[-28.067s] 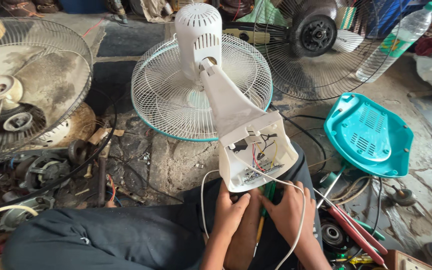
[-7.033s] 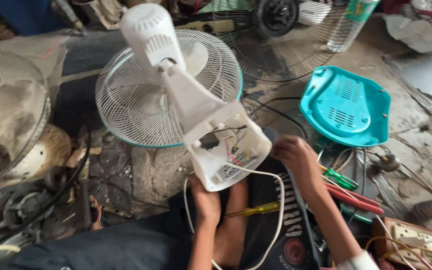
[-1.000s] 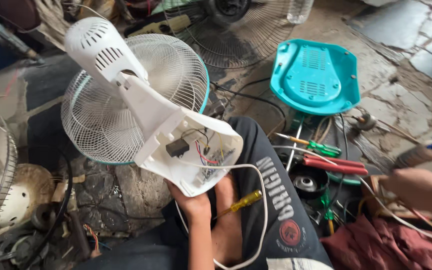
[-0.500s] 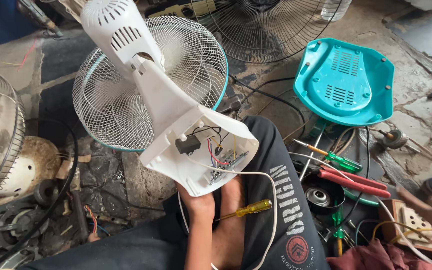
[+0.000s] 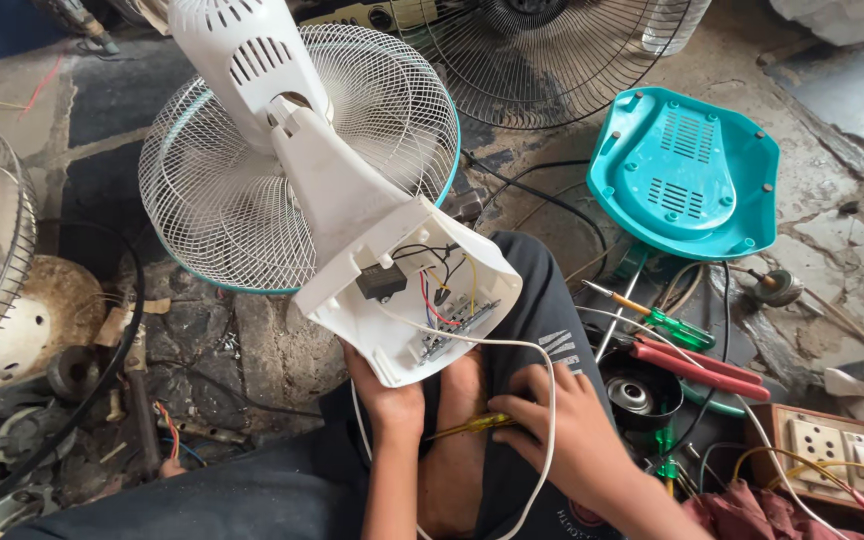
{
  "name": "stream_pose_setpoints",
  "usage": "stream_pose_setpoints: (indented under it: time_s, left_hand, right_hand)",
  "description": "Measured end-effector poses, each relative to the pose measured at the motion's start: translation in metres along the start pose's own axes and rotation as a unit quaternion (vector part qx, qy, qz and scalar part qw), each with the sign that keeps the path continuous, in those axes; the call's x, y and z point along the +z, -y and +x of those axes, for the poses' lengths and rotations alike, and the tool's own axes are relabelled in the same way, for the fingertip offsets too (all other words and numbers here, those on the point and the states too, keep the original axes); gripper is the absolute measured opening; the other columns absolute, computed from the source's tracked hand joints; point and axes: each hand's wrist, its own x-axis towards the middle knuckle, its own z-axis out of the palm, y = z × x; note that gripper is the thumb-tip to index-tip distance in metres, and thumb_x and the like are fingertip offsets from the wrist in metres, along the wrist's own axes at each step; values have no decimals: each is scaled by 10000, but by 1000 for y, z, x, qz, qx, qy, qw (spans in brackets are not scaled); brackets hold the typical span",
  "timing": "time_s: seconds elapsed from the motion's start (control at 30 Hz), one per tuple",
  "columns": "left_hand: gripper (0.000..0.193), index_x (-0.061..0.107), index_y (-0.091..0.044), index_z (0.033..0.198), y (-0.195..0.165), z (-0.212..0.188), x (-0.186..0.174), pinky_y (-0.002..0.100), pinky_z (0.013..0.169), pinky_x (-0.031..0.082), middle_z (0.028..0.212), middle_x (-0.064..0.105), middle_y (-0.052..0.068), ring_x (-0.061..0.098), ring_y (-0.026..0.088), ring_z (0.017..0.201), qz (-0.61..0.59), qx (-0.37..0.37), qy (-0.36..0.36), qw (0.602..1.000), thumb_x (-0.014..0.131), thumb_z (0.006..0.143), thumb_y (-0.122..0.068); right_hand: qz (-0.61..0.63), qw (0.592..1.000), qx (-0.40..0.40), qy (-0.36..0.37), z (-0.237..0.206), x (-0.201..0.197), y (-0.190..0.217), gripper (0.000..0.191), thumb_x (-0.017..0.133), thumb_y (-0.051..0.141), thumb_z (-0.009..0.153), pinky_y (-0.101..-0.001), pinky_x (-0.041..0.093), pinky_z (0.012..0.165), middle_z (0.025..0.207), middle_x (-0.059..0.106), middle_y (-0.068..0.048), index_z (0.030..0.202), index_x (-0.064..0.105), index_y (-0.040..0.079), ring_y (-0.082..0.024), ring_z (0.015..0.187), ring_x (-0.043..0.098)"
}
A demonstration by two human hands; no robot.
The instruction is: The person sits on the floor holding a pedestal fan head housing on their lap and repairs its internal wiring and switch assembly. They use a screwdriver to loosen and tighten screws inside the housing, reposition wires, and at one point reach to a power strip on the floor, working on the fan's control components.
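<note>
Fan base [image 5: 407,290] lies open across our lap, its wiring and switch block facing up, with the white fan grille [image 5: 292,150] beyond it on the floor. From the head view, our left hand [image 5: 392,405] is clamped on the base's near edge from below, holding it propped. Our right hand [image 5: 557,430], which half a second ago was away at the right by the socket board [image 5: 842,445], has come back just right of that grip and is closed on the yellow screwdriver [image 5: 472,425] lying on our thigh, so we judge we are about to work inside the base. Inside it sit a black capacitor [image 5: 380,282] and coloured wires; a white cord [image 5: 542,400] runs out over our right hand. Further right lie the teal cover [image 5: 687,175], empty and upturned, and red pliers [image 5: 697,365].
</note>
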Motion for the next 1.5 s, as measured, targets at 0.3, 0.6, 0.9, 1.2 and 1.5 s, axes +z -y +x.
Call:
stream_pose_setpoints:
  time_s: [0.3,0.6,0.9,1.2,1.5]
  left_hand:
    - [531,476,-125,1467,6,3,-8,434,1100,434,1424,565,42,544,218,1305,-27,-24,16,999,386,1065,-461]
    - [457,536,15,1413,4,-60,-7,414,985,469,1341,610,167,573,256,1174,198,33,-5,980,545,1013,-205]
    - [453,520,34,1353,21,-66,-2,315,993,531,1267,672,136,661,174,1154,300,61,125,944,668,928,-16]
    - [302,639,51,1204,16,-66,10,299,832,594,1091,758,129,738,152,958,380,90,69,918,685,953,-109]
    - [240,713,35,1106,5,-68,23,307,675,562,903,787,121,715,155,746,509,136,79,846,678,937,-132]
  right_hand:
    - [318,905,248,-136,-33,1,-29,368,635,54,927,-259,539,813,1062,739,-102,1294,620,48,-139,956,691]
    - [185,937,225,-192,-24,13,-19,454,629,-9,915,-255,454,536,801,574,-68,1350,655,117,-109,595,514]
    - [168,938,223,-207,-19,16,-19,469,630,-22,926,-262,422,536,782,520,-55,1370,648,130,-115,590,468]
    - [158,945,195,-209,-17,16,-22,438,606,2,934,-288,527,674,1019,689,-104,1358,637,105,-166,755,662]
    - [67,937,266,-216,0,11,-6,252,697,200,931,-377,552,689,989,721,-172,1125,679,39,-342,824,718]
